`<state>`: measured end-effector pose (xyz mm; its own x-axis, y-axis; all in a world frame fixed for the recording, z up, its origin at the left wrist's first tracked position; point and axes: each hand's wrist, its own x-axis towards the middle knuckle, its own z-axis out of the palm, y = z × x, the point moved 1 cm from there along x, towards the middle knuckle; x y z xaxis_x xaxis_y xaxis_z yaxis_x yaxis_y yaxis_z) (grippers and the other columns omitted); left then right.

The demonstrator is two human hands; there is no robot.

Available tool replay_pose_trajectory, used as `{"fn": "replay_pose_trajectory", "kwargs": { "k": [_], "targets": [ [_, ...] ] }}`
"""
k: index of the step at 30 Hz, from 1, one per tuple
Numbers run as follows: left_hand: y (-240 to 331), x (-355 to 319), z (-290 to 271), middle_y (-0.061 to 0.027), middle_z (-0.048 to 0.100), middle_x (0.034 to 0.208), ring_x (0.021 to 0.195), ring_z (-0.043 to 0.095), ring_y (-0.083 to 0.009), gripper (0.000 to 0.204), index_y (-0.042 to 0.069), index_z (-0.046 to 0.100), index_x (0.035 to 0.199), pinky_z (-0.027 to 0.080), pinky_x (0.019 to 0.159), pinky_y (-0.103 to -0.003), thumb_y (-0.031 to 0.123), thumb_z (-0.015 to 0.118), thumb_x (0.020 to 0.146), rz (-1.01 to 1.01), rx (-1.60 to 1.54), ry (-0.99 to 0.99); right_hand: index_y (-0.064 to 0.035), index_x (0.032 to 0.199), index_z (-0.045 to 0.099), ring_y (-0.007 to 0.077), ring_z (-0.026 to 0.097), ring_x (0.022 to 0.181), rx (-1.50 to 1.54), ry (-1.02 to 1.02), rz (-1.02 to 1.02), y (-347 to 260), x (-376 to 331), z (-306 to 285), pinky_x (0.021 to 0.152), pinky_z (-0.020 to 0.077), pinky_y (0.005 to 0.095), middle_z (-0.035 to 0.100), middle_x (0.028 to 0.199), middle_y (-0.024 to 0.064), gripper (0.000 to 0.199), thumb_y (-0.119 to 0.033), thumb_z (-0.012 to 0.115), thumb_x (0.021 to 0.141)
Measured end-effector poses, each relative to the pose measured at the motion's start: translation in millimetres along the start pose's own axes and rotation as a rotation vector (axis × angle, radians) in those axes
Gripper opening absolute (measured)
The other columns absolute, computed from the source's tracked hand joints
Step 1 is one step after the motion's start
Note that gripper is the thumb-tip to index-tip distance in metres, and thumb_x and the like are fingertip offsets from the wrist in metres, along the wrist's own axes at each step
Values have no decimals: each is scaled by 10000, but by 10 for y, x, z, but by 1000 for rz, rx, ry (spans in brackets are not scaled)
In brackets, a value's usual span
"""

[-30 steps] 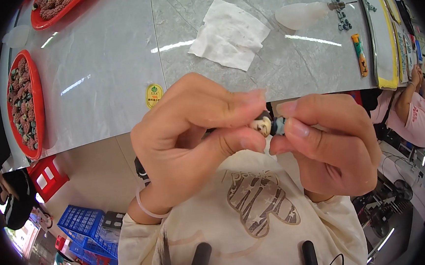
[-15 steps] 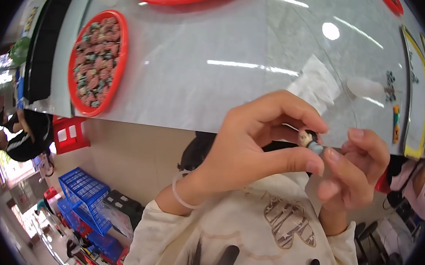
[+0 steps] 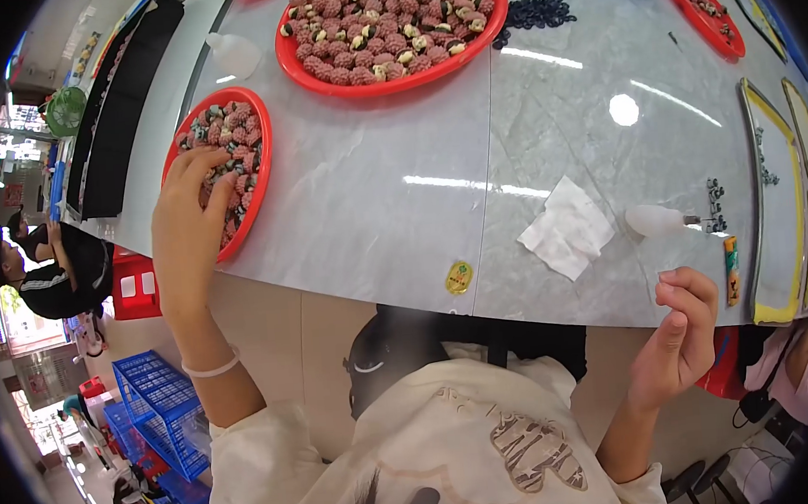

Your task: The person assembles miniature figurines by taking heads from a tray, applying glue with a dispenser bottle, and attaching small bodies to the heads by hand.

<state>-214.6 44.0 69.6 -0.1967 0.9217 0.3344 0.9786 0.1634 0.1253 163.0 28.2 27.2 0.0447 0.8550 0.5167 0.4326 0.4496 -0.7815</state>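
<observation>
My left hand (image 3: 188, 225) reaches over a red oval tray (image 3: 267, 158) at the left, which is filled with small pink, dark and bluish molded pieces (image 3: 244, 132). Its thumb and fingers are apart, with the fingertips among the pieces. No separate piece shows between them. Off the table's front edge at the right, my right hand (image 3: 682, 336) is raised with loosely bent fingers. A gap shows between its thumb and fingertips, and nothing is seen in it.
A larger red tray (image 3: 393, 88) of pink and cream pieces stands farther back, beside dark bits (image 3: 537, 12). A white tissue (image 3: 566, 229), a squeeze bottle (image 3: 655, 219), an orange-and-green tube (image 3: 732, 271) and a yellow-edged frame (image 3: 772, 311) lie to the right. Another clear bottle (image 3: 234, 55) is upper left.
My left hand has moved from in front of my chest to the left tray. The small figure seen between my hands is no longer visible there. My right hand stayed at the right.
</observation>
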Motion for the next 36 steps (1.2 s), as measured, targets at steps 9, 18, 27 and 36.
{"fn": "replay_pose_trajectory", "kwargs": {
  "k": [9, 18, 27, 36],
  "targets": [
    [283, 1195, 314, -145, 578, 869, 779, 556, -256, 199, 24, 567, 895, 423, 677, -324, 173, 519, 772, 248, -232, 65, 26, 815, 572, 186, 482, 733, 55, 16, 67, -16, 11, -116, 639, 380, 260, 524, 821, 129, 217, -187, 533, 801],
    [44, 1611, 772, -26, 533, 712, 670, 503, -122, 157, 35, 516, 741, 406, 627, -253, 69, 621, 630, 224, -398, -330, 21, 810, 586, 172, 491, 714, -28, 77, 114, 134, 66, -404, 623, 389, 254, 537, 796, 113, 96, -53, 553, 757],
    [700, 961, 262, -36, 509, 789, 722, 489, -87, 67, 6, 511, 748, 388, 648, -203, 20, 553, 698, 79, -753, -216, 5, 881, 577, 152, 492, 757, -36, 2, 168, 259, 316, -234, 687, 386, 236, 535, 864, 92, 177, -37, 577, 709],
    [1489, -71, 221, -94, 530, 919, 805, 507, -136, 231, -8, 583, 874, 417, 712, -234, -91, 576, 658, 274, -1217, -441, -22, 917, 578, 184, 526, 801, -86, -186, 230, 354, 279, -64, 730, 401, 256, 564, 911, 93, 235, -23, 588, 682]
  ]
}}
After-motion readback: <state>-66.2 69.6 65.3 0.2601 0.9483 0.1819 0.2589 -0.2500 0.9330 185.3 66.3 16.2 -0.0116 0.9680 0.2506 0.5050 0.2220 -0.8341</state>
